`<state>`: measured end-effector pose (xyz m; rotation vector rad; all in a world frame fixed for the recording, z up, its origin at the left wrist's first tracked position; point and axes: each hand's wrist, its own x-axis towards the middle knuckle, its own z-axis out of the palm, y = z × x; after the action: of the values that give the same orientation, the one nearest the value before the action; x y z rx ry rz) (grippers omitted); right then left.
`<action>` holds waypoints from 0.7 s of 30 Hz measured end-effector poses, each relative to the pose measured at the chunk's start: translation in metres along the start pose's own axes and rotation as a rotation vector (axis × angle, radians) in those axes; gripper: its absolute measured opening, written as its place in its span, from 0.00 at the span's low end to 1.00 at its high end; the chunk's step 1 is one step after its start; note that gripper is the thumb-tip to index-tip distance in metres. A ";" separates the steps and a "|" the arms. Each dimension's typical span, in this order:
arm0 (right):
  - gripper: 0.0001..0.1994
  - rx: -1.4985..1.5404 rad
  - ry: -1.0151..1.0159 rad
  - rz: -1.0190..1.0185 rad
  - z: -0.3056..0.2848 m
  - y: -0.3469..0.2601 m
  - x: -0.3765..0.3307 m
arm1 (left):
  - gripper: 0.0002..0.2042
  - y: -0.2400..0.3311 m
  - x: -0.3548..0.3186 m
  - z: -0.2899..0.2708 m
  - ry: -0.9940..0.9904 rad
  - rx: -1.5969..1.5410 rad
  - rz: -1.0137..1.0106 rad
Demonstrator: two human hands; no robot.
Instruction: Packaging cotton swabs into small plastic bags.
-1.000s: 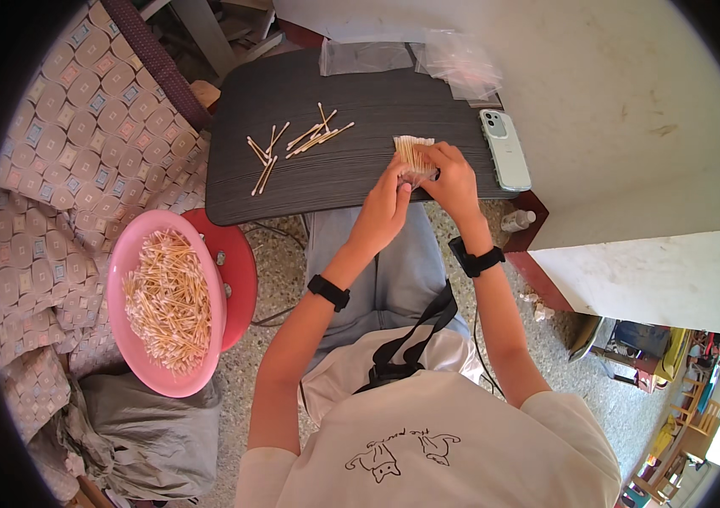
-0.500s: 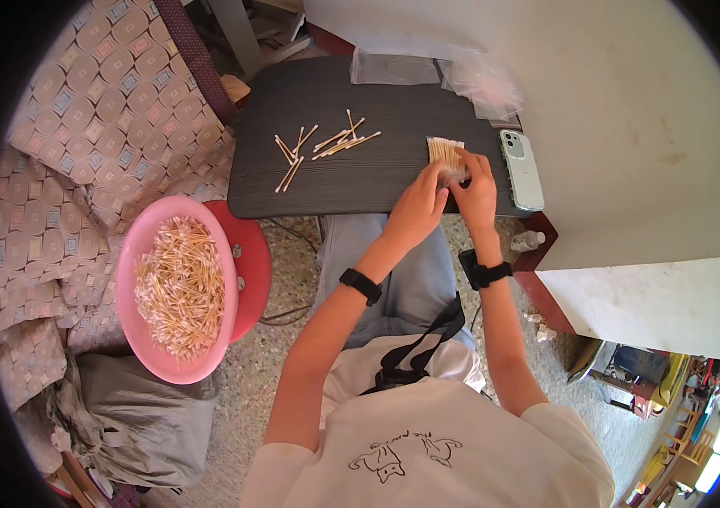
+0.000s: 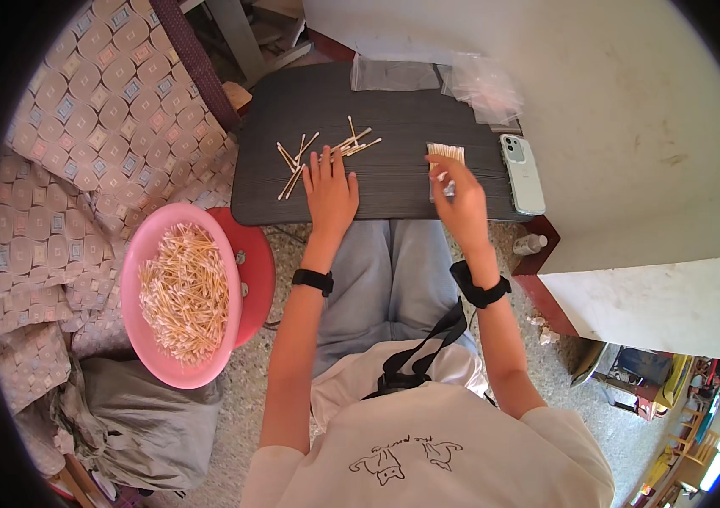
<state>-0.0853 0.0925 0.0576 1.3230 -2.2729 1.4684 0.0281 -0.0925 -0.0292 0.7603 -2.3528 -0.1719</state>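
The left hand (image 3: 330, 190) has left the shared bundle and now lies flat and empty near the table's (image 3: 394, 182) front edge, beside the loose cotton swabs (image 3: 326, 151) — we judge sorting resumes — while the right hand (image 3: 461, 203) pinches the bundle (image 3: 444, 154) toward the right edge.

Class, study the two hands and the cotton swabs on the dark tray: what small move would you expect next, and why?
Probably the left hand slides forward to gather the loose cotton swabs. It lies flat and empty on the dark tray, fingers spread just short of them, while the right hand holds a neat bundle of swabs that more could join.
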 end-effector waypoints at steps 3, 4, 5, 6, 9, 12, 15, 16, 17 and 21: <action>0.17 0.034 -0.116 -0.011 0.013 0.001 0.003 | 0.23 0.006 0.000 -0.001 -0.115 0.038 0.028; 0.18 0.009 -0.177 -0.031 0.018 0.000 0.004 | 0.22 0.004 -0.001 -0.002 -0.109 0.011 0.032; 0.19 -0.017 -0.240 -0.051 0.024 0.000 0.006 | 0.22 0.003 -0.002 -0.003 -0.103 -0.015 0.036; 0.19 -0.017 -0.239 -0.050 0.030 0.001 0.008 | 0.22 0.002 -0.002 -0.004 -0.103 -0.016 0.036; 0.22 -0.140 -0.267 -0.165 0.057 0.009 0.014 | 0.20 -0.002 -0.004 -0.007 -0.097 -0.037 0.076; 0.24 -0.218 -0.188 -0.224 0.090 0.026 0.017 | 0.20 -0.001 -0.004 -0.009 -0.126 -0.089 0.101; 0.26 -0.412 -0.100 -0.274 0.109 0.038 0.022 | 0.20 -0.001 -0.004 -0.011 -0.130 -0.094 0.113; 0.25 -0.419 -0.077 -0.291 0.112 0.042 0.024 | 0.20 0.001 -0.003 -0.011 -0.132 -0.104 0.126; 0.24 -0.427 -0.053 -0.307 0.114 0.046 0.026 | 0.20 0.002 -0.003 -0.010 -0.134 -0.116 0.140; 0.20 -0.226 -0.130 -0.154 0.114 0.042 0.030 | 0.21 0.000 -0.005 -0.014 -0.136 -0.160 0.144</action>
<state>-0.0959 -0.0096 -0.0144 1.5225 -2.2725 1.0717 0.0396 -0.0883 -0.0211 0.5144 -2.4760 -0.3543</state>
